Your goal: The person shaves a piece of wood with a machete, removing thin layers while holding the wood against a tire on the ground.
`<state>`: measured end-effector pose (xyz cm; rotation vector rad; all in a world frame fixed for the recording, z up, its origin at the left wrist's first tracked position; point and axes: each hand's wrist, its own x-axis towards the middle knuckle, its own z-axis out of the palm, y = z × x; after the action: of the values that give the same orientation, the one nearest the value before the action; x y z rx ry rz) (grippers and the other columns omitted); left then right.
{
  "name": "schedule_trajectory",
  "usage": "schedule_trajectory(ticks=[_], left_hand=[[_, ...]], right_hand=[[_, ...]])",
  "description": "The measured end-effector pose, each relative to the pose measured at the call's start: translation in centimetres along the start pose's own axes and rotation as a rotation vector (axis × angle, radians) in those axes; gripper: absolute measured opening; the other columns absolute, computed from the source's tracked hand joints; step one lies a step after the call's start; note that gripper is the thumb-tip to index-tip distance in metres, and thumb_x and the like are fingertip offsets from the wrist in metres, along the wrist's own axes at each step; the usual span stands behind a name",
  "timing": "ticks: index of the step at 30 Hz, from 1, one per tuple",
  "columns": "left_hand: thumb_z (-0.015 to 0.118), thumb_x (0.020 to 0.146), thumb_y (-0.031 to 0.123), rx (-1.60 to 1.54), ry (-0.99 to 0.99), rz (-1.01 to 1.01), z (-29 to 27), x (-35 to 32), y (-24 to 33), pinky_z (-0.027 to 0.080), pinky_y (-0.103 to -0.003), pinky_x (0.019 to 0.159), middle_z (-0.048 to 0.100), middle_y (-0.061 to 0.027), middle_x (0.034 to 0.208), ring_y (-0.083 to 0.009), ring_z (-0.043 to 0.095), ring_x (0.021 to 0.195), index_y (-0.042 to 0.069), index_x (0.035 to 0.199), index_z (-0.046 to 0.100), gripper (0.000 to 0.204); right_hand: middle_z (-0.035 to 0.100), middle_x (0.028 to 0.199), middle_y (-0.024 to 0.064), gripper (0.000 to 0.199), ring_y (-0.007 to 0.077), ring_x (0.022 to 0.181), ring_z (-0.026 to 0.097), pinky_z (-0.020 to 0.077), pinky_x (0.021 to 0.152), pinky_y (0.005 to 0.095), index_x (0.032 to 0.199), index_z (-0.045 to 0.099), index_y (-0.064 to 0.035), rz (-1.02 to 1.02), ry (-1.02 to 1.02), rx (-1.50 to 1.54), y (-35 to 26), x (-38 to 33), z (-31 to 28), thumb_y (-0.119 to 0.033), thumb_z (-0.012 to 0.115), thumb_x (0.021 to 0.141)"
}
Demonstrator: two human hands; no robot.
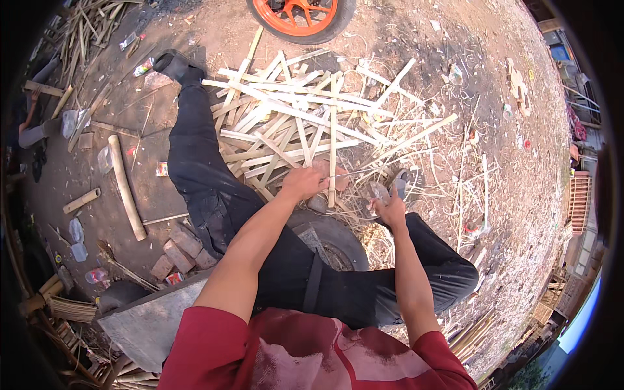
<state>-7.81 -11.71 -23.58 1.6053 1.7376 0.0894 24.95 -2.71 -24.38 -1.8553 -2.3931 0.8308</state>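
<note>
My left hand (304, 182) is closed at the edge of a heap of split bamboo strips. Its fingers pinch a pale bamboo strip (333, 143) that runs lengthwise away from me. A thin, dark, blade-like piece (349, 173) reaches from beside those fingers toward the right; whether it joins anything is unclear. My right hand (390, 211) is curled above my bent right leg, next to a whitish, partly see-through object (378, 191). What its fingers grip I cannot make out. Beyond both hands lies the heap of bamboo strips (279, 97), crossing in many directions.
A tyre (354, 244) lies beneath my legs, and a wheel with an orange rim (296, 26) stands at the far side. Bamboo poles (127, 188) and bricks (182, 247) lie left. A grey board (153, 322) is beside me. Shavings and litter cover the right ground.
</note>
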Motion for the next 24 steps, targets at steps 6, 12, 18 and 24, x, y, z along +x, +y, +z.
schedule_trajectory(ticks=[6,12,18,24], left_hand=[[0.04,0.101,0.052,-0.071,0.03,-0.094,0.4,-0.9,-0.9,0.055,-0.054,0.082,0.071,-0.0223,0.092,-0.0423,0.069,0.09,0.007,0.117,0.065,0.054],[0.04,0.101,0.054,-0.054,0.072,-0.058,0.9,-1.1,-0.5,0.054,-0.056,0.081,0.069,-0.0244,0.088,-0.0453,0.069,0.089,0.009,0.117,0.064,0.053],[0.041,0.101,0.051,-0.039,0.057,-0.022,0.4,-1.0,0.1,0.054,-0.056,0.082,0.069,-0.0246,0.091,-0.0454,0.068,0.09,0.01,0.119,0.063,0.049],[0.042,0.1,0.051,-0.017,0.03,-0.055,0.9,-0.6,-0.4,0.054,-0.054,0.082,0.07,-0.0245,0.093,-0.0439,0.068,0.09,0.01,0.115,0.065,0.049]], right_hand=[[0.071,0.108,0.0232,0.084,0.0301,0.099,0.069,0.0533,0.089,0.0397,0.132,0.055,0.0104,0.35,0.127,0.287,-4.8,3.5,-10.5,-0.048,0.082,0.077],[0.061,0.12,0.0204,0.068,0.0294,0.096,0.062,0.0559,0.085,0.0439,0.138,0.051,0.0015,0.14,0.457,1.289,-8.9,2.6,-22.5,-0.044,0.07,0.09],[0.05,0.136,0.0278,0.066,0.0397,0.129,0.05,0.0469,0.102,0.0512,0.145,0.04,-0.0015,-0.156,0.467,1.802,-15.6,-0.3,-29.1,-0.026,0.07,0.091],[0.05,0.142,0.019,0.062,0.0229,0.11,0.064,0.0566,0.094,0.0352,0.146,0.041,0.0051,-0.538,0.994,0.657,-17.5,-1.8,-36.3,-0.004,0.069,0.092]])
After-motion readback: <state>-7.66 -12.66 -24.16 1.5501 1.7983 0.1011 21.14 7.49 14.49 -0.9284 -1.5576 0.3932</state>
